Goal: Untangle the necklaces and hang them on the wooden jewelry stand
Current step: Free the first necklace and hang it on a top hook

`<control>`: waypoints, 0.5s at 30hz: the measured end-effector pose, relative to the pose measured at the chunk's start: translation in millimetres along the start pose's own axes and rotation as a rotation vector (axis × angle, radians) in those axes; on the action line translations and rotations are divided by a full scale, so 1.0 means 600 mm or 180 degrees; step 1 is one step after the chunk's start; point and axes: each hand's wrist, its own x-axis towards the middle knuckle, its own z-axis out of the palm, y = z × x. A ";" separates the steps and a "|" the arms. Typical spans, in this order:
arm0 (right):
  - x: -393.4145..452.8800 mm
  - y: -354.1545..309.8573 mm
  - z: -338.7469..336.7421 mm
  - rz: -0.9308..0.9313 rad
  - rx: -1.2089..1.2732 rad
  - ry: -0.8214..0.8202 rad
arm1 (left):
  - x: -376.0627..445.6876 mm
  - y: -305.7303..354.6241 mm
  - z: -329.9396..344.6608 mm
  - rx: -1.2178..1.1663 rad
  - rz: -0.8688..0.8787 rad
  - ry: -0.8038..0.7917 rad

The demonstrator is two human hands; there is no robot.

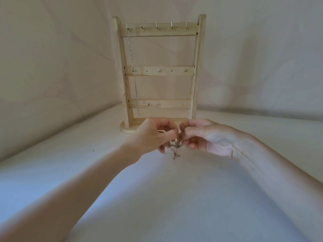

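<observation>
A wooden jewelry stand (197,67) stands upright at the back of the white surface, with three crossbars carrying small metal hooks. One silver chain necklace (132,70) hangs from the leftmost top hook, reaching down past the bottom bar. Just in front of the stand's base, my left hand (150,137) and my right hand (208,137) meet and both pinch a small tangle of thin brownish necklaces (174,147). A short loop of the tangle dangles below my fingers. Where the chains run inside my fingers is hidden.
A white cloth-covered surface (174,198) spreads under my forearms. A pale fabric backdrop (52,58) rises right behind the stand. The other hooks (172,26) on the top bar carry nothing.
</observation>
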 end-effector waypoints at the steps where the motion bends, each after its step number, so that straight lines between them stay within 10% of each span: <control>1: 0.001 0.000 -0.001 0.0008 0.0070 0.0067 | 0.000 0.002 0.000 0.0124 0.0031 -0.0093; 8: 0.012 0.019 0.016 -0.0037 -0.0123 0.0540 | 0.000 -0.003 0.012 0.1199 0.0119 0.0018; 15: 0.002 0.010 0.013 -0.0345 -0.0132 0.0406 | -0.001 0.001 -0.003 -0.0328 -0.0384 0.0112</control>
